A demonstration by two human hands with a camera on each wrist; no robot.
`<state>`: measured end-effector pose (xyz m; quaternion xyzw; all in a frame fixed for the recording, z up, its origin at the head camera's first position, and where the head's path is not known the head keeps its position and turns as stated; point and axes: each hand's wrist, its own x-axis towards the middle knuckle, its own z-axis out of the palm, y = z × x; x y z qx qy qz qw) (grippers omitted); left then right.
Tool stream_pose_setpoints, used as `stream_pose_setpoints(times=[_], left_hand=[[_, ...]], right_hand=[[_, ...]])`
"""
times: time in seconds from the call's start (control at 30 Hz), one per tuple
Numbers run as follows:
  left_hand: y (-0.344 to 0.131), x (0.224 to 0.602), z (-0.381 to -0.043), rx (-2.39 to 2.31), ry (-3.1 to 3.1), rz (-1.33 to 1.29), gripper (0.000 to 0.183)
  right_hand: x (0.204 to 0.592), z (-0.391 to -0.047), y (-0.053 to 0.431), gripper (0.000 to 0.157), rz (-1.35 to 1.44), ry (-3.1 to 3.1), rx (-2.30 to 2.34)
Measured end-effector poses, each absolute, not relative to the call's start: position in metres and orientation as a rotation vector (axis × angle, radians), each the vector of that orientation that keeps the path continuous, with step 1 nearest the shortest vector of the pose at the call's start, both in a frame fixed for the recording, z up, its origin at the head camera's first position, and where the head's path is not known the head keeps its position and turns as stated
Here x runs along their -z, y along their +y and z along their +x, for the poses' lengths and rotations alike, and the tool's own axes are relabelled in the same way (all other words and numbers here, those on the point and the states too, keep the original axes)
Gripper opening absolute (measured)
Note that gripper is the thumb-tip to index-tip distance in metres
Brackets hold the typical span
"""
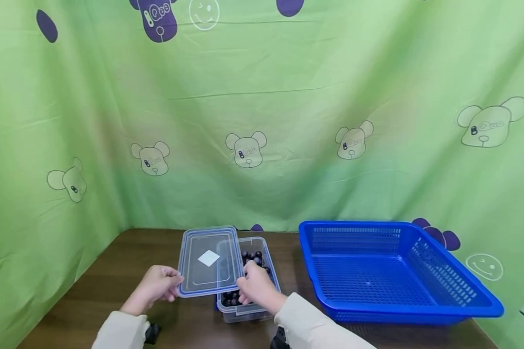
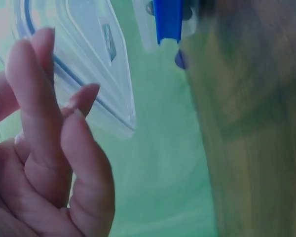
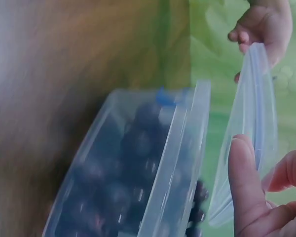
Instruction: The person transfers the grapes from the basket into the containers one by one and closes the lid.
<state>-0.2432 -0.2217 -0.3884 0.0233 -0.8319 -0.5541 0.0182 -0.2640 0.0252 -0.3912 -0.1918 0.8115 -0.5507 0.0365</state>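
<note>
A clear plastic lid (image 1: pixel 196 271) with a blue seal and a white diamond label is held up in both hands. My left hand (image 1: pixel 158 283) pinches its near left corner, thumb on one face and fingers behind. At the near right corner, my right hand (image 1: pixel 256 286) grips the lid between thumb and fingers. Partly beneath the lid stands a clear plastic container (image 1: pixel 249 312), uncovered on its right side, with dark round fruits like grapes (image 1: pixel 254 257) inside. In the right wrist view the lid (image 3: pixel 254 113) is apart from the container's rim (image 3: pixel 170 163).
A large blue plastic basket (image 1: pixel 362 308) with slotted walls stands to the right on the brown wooden table (image 1: pixel 113 261). Green printed cloth (image 1: pixel 262 194) hangs behind and at the sides. A blue clip (image 2: pixel 168 19) shows on the container's side in the left wrist view.
</note>
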Motion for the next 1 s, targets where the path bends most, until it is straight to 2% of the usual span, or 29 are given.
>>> stream_pose_setpoints(times=[0.23,0.5,0.7,0.77,0.83,0.9,1.0], left_hand=[[-0.196,0.380,-0.254,1.764,-2.486,0.107,0.013],[-0.205,0.354,-0.257,1.919,-2.449,0.055,0.017],[-0.211,0.340,-0.259,2.009,-2.445,-0.048,0.019],[-0.211,0.338,-0.258,2.037,-2.447,-0.096,0.019],[-0.211,0.336,-0.256,2.054,-2.455,-0.140,0.019],[-0.210,0.334,-0.253,2.058,-2.465,-0.179,0.020],[-0.211,0.332,-0.249,2.070,-2.455,-0.194,0.019]], right_hand=[[0.386,-0.272,0.047,0.015,-0.556,2.514,1.726],[0.360,-0.283,0.066,0.020,-0.553,2.382,1.822],[0.354,-0.305,0.076,0.053,-0.699,2.798,1.612],[0.355,-0.312,0.076,0.059,-0.743,2.878,1.564],[0.356,-0.317,0.075,0.059,-0.816,2.919,1.578],[0.359,-0.320,0.074,0.051,-0.969,2.938,1.639],[0.364,-0.323,0.074,0.040,-1.433,2.976,1.702]])
